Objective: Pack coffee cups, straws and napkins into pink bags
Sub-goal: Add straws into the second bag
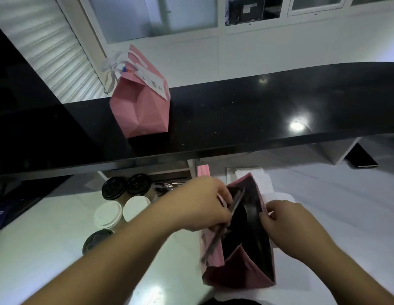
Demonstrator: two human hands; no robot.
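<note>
Left hand (204,203) grips thin dark wrapped straws (222,230) at the mouth of the open pink paper bag (237,271) on the white surface (48,249); right hand (288,225) pinches the bag's rim; lidded paper coffee cups (116,208) cluster just left; a sealed pink paper bag (141,106) stands on the black counter (257,111).
</note>
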